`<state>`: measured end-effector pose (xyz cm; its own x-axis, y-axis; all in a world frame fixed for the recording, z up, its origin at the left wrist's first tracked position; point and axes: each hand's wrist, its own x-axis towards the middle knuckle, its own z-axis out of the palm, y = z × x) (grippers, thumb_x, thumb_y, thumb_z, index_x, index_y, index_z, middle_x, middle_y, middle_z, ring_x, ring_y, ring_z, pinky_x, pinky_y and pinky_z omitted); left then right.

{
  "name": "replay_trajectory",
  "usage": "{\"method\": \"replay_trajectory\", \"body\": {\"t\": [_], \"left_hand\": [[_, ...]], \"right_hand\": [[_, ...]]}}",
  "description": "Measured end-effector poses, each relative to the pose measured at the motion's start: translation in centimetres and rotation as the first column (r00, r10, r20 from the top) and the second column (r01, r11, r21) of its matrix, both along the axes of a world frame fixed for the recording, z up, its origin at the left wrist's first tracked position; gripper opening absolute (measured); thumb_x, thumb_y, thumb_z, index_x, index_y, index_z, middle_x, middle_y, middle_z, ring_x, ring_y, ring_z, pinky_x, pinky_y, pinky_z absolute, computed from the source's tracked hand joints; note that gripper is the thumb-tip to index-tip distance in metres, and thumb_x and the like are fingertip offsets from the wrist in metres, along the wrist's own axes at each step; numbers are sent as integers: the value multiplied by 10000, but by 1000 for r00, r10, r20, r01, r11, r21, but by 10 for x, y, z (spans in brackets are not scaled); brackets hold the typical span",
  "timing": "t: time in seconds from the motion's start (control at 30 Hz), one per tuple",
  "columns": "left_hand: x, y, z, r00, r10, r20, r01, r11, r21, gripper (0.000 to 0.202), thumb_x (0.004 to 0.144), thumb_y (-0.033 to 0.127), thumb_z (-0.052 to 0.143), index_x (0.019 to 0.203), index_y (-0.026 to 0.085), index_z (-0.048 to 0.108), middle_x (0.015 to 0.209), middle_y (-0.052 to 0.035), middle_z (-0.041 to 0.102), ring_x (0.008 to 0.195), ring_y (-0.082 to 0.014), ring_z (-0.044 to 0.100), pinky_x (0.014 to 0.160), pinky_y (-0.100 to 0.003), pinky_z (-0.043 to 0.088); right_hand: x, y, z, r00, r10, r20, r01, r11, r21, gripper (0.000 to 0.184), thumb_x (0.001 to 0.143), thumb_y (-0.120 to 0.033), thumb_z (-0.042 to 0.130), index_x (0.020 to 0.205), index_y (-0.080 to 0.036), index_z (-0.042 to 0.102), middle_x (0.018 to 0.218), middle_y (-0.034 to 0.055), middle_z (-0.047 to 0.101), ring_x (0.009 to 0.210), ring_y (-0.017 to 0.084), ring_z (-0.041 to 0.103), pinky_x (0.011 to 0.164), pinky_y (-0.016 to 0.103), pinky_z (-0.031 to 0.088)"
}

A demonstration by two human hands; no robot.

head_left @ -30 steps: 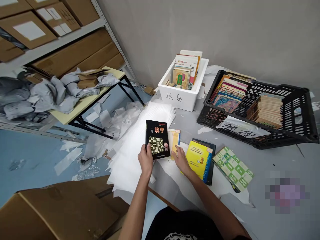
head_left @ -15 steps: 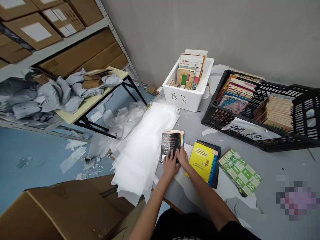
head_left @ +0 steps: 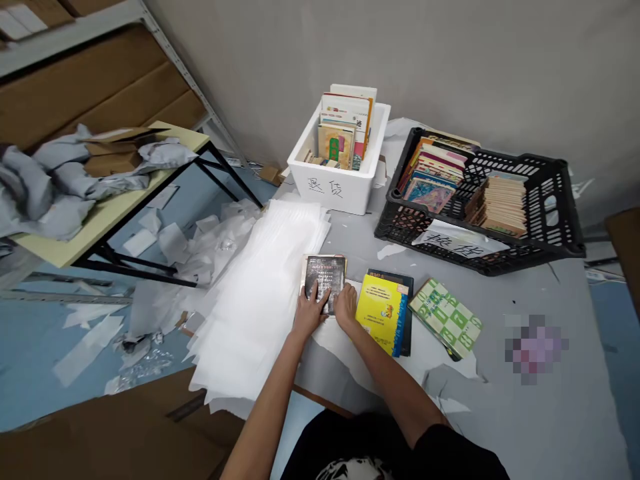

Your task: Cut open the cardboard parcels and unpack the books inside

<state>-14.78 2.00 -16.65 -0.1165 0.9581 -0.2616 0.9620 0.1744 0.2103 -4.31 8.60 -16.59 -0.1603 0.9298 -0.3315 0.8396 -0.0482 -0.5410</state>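
Observation:
A black book (head_left: 324,275) with white print lies on top of a paler book, of which only thin edges show. My left hand (head_left: 310,312) rests on its lower left part, fingers spread over the cover. At the lower right edge of the pair, my right hand (head_left: 345,307) has its fingers curled against the side, gripping the black book's edge. Just right of that hand is a yellow book (head_left: 380,313) with a blue spine strip, lying on a dark book (head_left: 407,333). Farther right lies a green-and-white checkered book (head_left: 447,319).
White foam sheets (head_left: 260,300) are stacked along the table's left edge. Behind stand a white bin (head_left: 330,193) and a black crate (head_left: 540,250), both holding books. Grey parcels (head_left: 70,167) cover a side table (head_left: 55,250). Packing scraps litter the floor; a cardboard box (head_left: 115,433) stands lower left.
The lower book, which stuck out past the black book's top and right, now sits nearly flush beneath it. My left fingers have spread wider. The camera view has turned to the right.

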Motion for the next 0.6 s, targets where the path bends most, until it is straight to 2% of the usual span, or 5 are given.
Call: {"method": "replay_trajectory", "body": {"t": [0.17, 0.27, 0.37, 0.5, 0.6], "left_hand": [[0, 5, 15, 999, 32, 40, -29, 997, -74, 773, 719, 366, 696, 1427, 280, 398, 1572, -146, 185, 1421, -461, 96, 1041, -710, 180], [25, 16, 33, 926, 179, 332, -197, 980, 20, 663, 735, 331, 658, 1363, 209, 483, 1566, -144, 205, 1432, -445, 21, 1076, -703, 84], [79, 34, 44, 655, 207, 727, -306, 952, 4, 477, 799, 265, 556, 1262, 148, 549, 1483, -158, 378, 1420, -327, 215, 1160, -535, 135], [173, 52, 32, 481, 279, 831, -264, 950, -166, 368, 834, 239, 516, 1187, 149, 568, 1265, -155, 597, 1174, -236, 561, 1051, -412, 395], [233, 58, 12, 364, 397, 842, -242, 914, -326, 373, 821, 248, 557, 1172, 124, 553, 1158, -181, 652, 1028, -230, 649, 912, -368, 497]], "right_hand": [[8, 0, 13, 998, 62, -23, -60, 995, 77, 465, 812, -101, 507, 1272, -39, 478, 1152, 221, 617, 1093, 293, 553, 943, 412, 424], [48, 3, 27, 994, 90, -54, -79, 981, 180, 428, 840, -156, 495, 1267, -127, 512, 1214, 136, 609, 1150, 244, 517, 1006, 374, 394], [124, 9, 37, 999, -10, -37, 20, 961, 275, 443, 896, -211, 387, 1323, -118, 458, 1321, 154, 520, 1237, 249, 431, 1060, 414, 335], [238, 23, 29, 979, -169, 114, 122, 933, 340, 532, 861, -340, 460, 1319, -70, 461, 1361, 234, 442, 1272, 336, 370, 1048, 495, 307], [294, 41, 15, 933, -258, 249, 205, 954, 220, 610, 851, -388, 481, 1343, -31, 434, 1389, 252, 406, 1313, 341, 330, 1079, 465, 254]]}}
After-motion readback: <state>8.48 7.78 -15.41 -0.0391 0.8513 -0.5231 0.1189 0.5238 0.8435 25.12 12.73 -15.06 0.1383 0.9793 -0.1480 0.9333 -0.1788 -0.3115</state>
